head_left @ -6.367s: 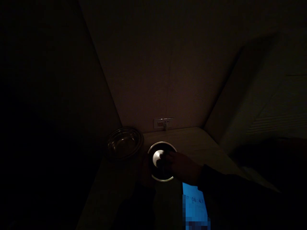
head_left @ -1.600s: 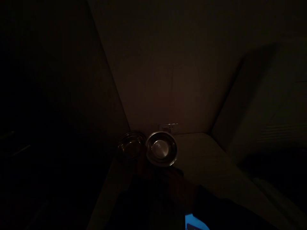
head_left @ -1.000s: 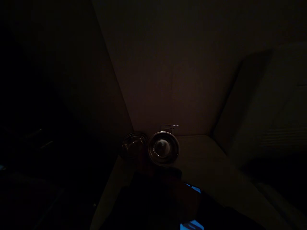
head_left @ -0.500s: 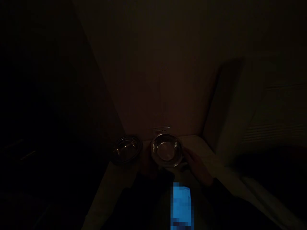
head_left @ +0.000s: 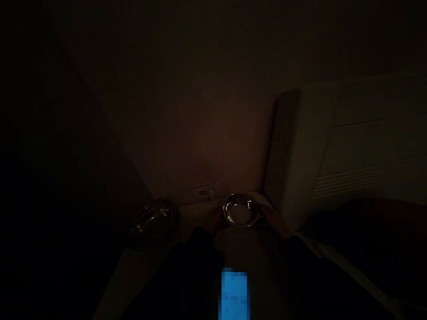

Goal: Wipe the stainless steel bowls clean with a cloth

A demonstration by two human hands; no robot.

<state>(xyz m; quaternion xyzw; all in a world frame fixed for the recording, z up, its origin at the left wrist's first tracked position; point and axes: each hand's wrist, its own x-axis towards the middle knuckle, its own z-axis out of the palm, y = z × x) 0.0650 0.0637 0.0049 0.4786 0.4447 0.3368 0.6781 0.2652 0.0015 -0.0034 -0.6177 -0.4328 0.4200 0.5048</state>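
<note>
The scene is very dark. A round, shiny metal bowl (head_left: 240, 214) is held between my two hands, toward the back of a pale tabletop. My left hand (head_left: 212, 221) is at its left side, dim and mostly lost in shadow. At its right rim is my right hand (head_left: 271, 219), with the fingers closed on the edge. Another set of shiny metal bowls (head_left: 155, 218), seemingly nested, stands on the left end of the tabletop. Whether the held bowl touches the surface, I cannot tell.
A wall socket (head_left: 204, 192) sits low on the wall behind the tabletop (head_left: 113, 275). To the right rises a pale panel (head_left: 363, 146) with grooved lines, like a headboard. A bright blue pixelated patch (head_left: 234, 293) covers the lower middle, between my forearms.
My hands and the bowl have moved away from me, toward the wall and the right rear corner of the tabletop. The view has turned slightly right. The other bowls stay put.
</note>
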